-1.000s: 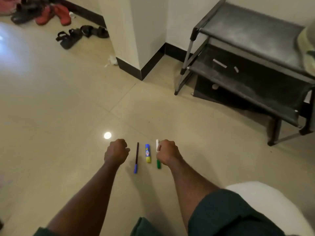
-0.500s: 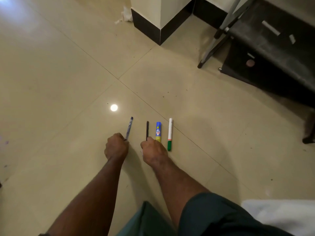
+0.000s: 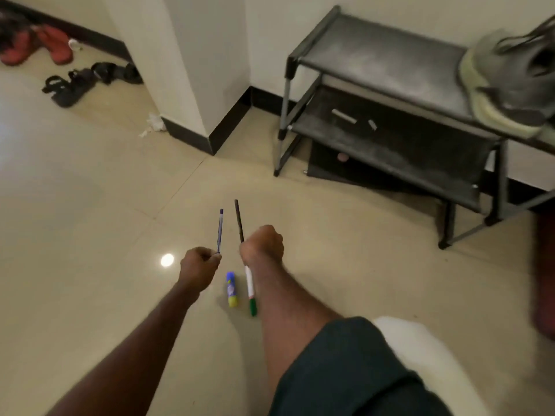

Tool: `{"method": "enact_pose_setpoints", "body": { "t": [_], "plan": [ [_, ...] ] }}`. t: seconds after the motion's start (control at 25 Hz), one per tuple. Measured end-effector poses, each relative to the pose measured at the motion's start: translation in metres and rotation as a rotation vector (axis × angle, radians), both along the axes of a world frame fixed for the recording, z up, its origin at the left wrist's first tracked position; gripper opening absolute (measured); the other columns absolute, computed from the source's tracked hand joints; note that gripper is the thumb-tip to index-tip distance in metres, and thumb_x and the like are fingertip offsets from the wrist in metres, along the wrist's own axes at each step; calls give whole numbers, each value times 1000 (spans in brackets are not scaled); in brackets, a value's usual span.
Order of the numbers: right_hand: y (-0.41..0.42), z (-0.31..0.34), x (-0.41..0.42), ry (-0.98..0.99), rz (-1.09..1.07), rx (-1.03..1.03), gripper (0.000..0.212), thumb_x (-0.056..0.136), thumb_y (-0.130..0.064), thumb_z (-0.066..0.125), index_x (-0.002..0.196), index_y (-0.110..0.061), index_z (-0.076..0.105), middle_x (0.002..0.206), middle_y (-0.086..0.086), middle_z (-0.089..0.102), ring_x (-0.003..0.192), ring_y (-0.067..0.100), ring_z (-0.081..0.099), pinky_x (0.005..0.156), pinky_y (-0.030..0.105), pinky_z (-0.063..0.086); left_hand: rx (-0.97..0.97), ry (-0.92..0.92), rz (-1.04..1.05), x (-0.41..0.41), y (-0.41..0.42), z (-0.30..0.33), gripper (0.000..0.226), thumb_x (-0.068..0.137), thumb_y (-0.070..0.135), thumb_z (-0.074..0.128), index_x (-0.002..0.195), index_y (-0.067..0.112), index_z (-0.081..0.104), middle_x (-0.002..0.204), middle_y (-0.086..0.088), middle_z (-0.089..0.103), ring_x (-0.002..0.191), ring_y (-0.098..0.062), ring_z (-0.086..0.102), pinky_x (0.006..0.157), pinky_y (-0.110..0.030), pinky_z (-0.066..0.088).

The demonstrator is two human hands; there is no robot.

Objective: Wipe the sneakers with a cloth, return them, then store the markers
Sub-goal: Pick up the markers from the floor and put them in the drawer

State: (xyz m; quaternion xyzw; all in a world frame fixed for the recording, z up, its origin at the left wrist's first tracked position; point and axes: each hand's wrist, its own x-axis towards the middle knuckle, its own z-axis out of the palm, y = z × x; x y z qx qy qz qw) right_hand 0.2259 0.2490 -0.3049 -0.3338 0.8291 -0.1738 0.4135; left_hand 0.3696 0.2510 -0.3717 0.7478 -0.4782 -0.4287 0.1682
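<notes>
My left hand point(image 3: 198, 263) pinches a thin blue pen point(image 3: 220, 230) by its near end, lifted off the floor and pointing away. My right hand point(image 3: 262, 244) grips a dark slim pen point(image 3: 239, 220) the same way. On the tiled floor between my forearms lie a blue-and-yellow marker point(image 3: 231, 289) and a white marker with a green cap point(image 3: 250, 291). Grey sneakers point(image 3: 515, 76) with pale soles sit on the top shelf of the black shoe rack point(image 3: 381, 60) at the right.
A white pillar point(image 3: 192, 70) with dark skirting stands behind the markers. Red shoes point(image 3: 36, 48) and black sandals point(image 3: 72, 84) lie at the far left. Small white pieces rest on the rack's middle shelf point(image 3: 344, 116). A white cloth-like shape point(image 3: 420, 352) shows near my right knee.
Both hands have lifted a pen each off the floor; the blue-and-yellow and green-capped markers stay lying there. The view has tilted up toward the rack.
</notes>
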Motion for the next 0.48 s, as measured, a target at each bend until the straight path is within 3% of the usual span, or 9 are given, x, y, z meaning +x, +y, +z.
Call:
{"method": "enact_pose_setpoints", "body": {
  "t": [0.12, 0.28, 0.36, 0.48],
  "plan": [
    [-21, 58, -78, 5, 36, 9, 27, 76, -4, 74, 104, -5, 72, 110, 14, 72, 98, 27, 71, 68, 29, 52, -84, 24, -232, -45, -33, 69, 16, 91, 14, 67, 75, 11, 69, 71, -6, 68, 66, -21, 58, 59, -26, 43],
    [20, 129, -196, -117, -16, -126, 28, 80, -3, 71, 108, -2, 73, 92, 10, 71, 78, 21, 64, 76, 36, 58, -143, -4, -540, -125, -37, 167, 17, 90, 14, 68, 73, 11, 69, 74, -6, 68, 70, -20, 61, 60, -27, 46],
    [62, 156, -246, -172, -88, -196, 19, 81, 3, 72, 99, -3, 74, 83, 11, 69, 72, 20, 65, 76, 35, 60, -206, 39, -666, -173, -21, 209, 19, 87, 14, 69, 68, 12, 67, 74, -9, 69, 71, -21, 63, 65, -32, 51],
    [133, 187, -319, -187, -149, -252, 18, 81, 5, 74, 92, -9, 70, 78, 11, 70, 62, 17, 64, 54, 21, 54, -229, 80, -849, -250, 16, 249, 13, 87, 16, 69, 77, 9, 68, 76, -8, 71, 69, -18, 63, 61, -28, 48]
  ]
}}
